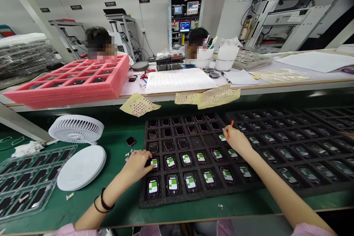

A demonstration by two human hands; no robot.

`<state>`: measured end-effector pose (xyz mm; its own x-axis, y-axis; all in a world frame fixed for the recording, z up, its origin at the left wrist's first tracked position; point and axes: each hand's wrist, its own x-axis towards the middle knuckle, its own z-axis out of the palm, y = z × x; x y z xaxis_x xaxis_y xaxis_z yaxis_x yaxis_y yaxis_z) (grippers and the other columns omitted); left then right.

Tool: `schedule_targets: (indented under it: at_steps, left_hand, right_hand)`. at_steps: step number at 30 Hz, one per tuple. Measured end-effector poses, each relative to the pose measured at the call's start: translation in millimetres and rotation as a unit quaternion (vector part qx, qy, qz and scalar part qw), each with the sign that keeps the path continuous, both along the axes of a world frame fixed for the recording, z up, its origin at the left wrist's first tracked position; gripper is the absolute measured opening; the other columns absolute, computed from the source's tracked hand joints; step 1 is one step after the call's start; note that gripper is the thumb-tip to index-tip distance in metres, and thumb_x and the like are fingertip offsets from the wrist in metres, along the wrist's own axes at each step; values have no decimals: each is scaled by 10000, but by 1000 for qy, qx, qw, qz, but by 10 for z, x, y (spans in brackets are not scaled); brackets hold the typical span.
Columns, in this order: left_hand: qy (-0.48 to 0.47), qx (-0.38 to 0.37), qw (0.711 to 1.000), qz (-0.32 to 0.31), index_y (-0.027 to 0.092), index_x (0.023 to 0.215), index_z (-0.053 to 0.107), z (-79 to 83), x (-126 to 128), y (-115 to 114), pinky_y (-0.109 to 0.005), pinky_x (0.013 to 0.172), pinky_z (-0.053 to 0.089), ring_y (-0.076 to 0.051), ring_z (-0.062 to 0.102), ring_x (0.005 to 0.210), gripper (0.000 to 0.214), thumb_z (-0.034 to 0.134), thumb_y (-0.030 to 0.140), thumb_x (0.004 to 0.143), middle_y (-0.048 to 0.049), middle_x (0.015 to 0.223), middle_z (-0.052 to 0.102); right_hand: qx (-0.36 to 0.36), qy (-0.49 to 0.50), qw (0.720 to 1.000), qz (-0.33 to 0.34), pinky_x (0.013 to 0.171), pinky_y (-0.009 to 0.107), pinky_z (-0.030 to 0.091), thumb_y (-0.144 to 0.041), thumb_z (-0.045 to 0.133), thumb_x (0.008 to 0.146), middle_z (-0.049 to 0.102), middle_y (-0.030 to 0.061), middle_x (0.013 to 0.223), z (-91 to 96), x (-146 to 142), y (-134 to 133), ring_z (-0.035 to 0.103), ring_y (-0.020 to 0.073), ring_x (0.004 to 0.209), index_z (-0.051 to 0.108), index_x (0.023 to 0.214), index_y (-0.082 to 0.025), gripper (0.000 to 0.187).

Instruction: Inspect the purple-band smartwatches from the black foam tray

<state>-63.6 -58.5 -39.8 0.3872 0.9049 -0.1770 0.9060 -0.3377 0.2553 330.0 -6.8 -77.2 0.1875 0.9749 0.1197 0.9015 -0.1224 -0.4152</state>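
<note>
A black foam tray (pixel 203 196) lies before me, its compartments holding smartwatch faces. Those in the two nearest rows carry green-and-white labels; most in the far rows have dark screens. At the tray's left edge, the thumb and fingers of my left hand (pixel 137 166) close about a labelled smartwatch (pixel 154 163) sitting in its compartment. My right hand (pixel 238 141) is closed on a thin orange stick-like tool (pixel 232 122), over the tray's right side. Just by those fingertips is another smartwatch with a green-and-white label (pixel 222 138). The tool's exact kind is unclear.
More foam trays (pixel 290 147) of watches extend rightward. A white fan (pixel 80 166), a loose watch (pixel 131 141) and a clear plastic tray (pixel 33 177) are on the left. Above, a shelf bears a pink foam tray (pixel 116 84) and papers (pixel 179 80). Two people sit beyond.
</note>
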Motion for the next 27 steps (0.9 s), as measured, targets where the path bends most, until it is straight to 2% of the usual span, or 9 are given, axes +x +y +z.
schedule_targets:
  at_steps: [4,8,12,15,18,21,23,25,27]
  left_hand:
    - [6,-25,1000,-12,175,1072,560,-50,-22,-44,-414,895,412,-310,532,1084,340,640,262,753,-106,1109,614]
    - [-13,-38,998,-40,174,1043,571,-114,-14,54,-406,869,425,-299,547,1025,357,633,199,692,-93,1058,588]
    - [-78,-48,995,-34,177,969,564,-138,-54,96,-380,818,450,-280,556,976,352,647,208,629,-74,1031,560]
    - [-168,-51,984,-9,189,935,540,-136,-95,109,-367,822,455,-257,556,973,361,671,219,600,-60,1035,557]
    - [-317,-126,940,35,201,992,480,-139,-95,156,-299,697,467,-205,580,896,412,692,277,647,-56,1000,585]
    - [-474,-236,846,61,209,1005,396,-140,-3,211,-215,517,398,-142,580,729,494,735,334,668,-83,994,621]
    - [-541,-277,791,73,209,1026,379,-112,115,232,-186,458,341,-116,566,658,571,779,338,640,-88,966,632]
    - [-572,-286,765,81,198,1077,402,-41,263,242,-174,448,327,-111,565,662,619,804,318,622,-70,925,621]
    - [-581,-278,762,74,189,1136,435,67,422,256,-176,473,359,-122,583,719,612,788,309,651,-61,933,601]
  right_hand:
    - [-22,-7,1000,-11,649,345,420,-168,428,874,671,179,720,-156,131,25,675,324,714,575,818,-134,161]
    - [-15,45,999,4,677,318,432,-207,449,855,690,134,780,-241,154,89,673,282,755,606,855,-159,164]
    - [-2,135,991,13,655,316,442,-277,463,819,663,67,679,-289,213,126,643,246,660,613,820,-189,175]
    - [17,211,977,14,649,319,442,-312,498,772,656,45,683,-318,251,136,615,224,639,613,769,-211,153]
    - [29,297,954,10,595,309,439,-412,570,718,640,32,680,-312,268,129,588,197,590,606,763,-212,208]
    - [22,394,919,12,475,289,404,-546,581,694,588,11,615,-248,240,95,561,179,496,570,857,-203,380]
    - [11,453,891,20,409,270,373,-591,573,694,568,2,607,-170,182,60,565,180,478,530,914,-205,446]
    - [1,498,867,31,371,252,364,-586,590,701,575,6,644,-64,84,21,583,179,494,508,938,-211,451]
    - [-14,543,838,52,353,236,383,-527,639,710,589,10,693,64,-51,-17,607,172,522,516,958,-214,418]
